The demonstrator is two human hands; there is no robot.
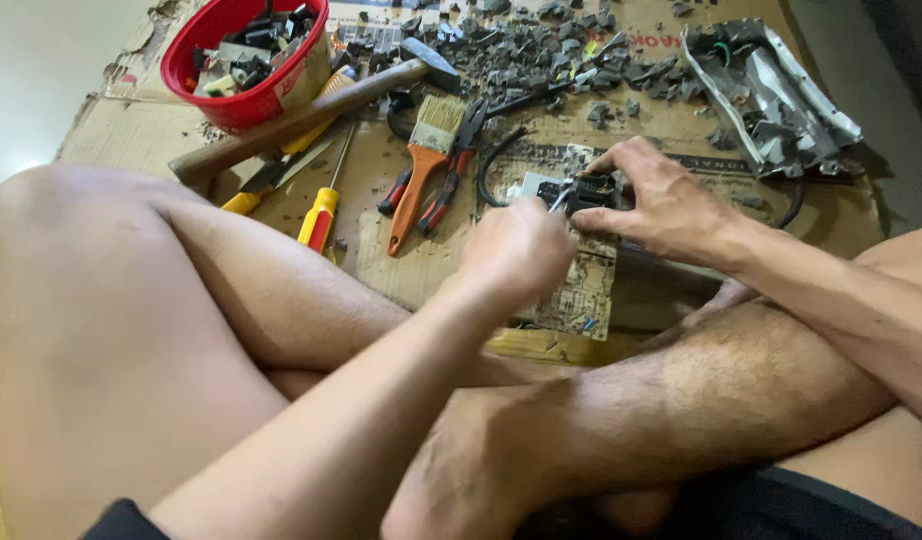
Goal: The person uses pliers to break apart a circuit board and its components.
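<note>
I sit cross-legged on cardboard. A beige circuit board lies in front of my legs. My right hand presses a dark block-shaped component mounted on the board's far end. My left hand is closed around a thin metal tool whose tip meets that component. The tool's handle is hidden inside my fist.
A red bowl of parts stands far left. A wooden-handled hammer, yellow-handled screwdrivers, an orange paintbrush and red-handled pliers lie on the cardboard. Several dark fragments are scattered at the back. A bent metal casing sits far right.
</note>
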